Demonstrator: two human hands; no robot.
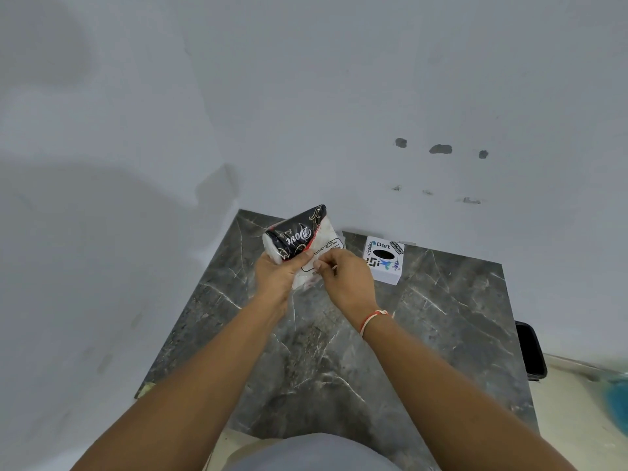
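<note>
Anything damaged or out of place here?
Only the pale wall's grey chipped patches above the white sticker-covered box. Left hand and right hand hold the black-and-white plastic-wrapped pack over the dark marble table; nothing spilled.

- The tissue pack point(295, 239) in the left grip point(277, 275) is showing black, gold swirls and a red stripe.
- The box point(382, 266) right of the right grip point(343, 280) is showing white with a black oval.
- The bench point(424, 334) is showing dark grey, white-veined.

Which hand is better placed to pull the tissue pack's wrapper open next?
Right. The right hand pinches the wrapper at its loose edge, so it can probably peel it open; the left hand grips the tissue pack from underneath, steadying it.
</note>
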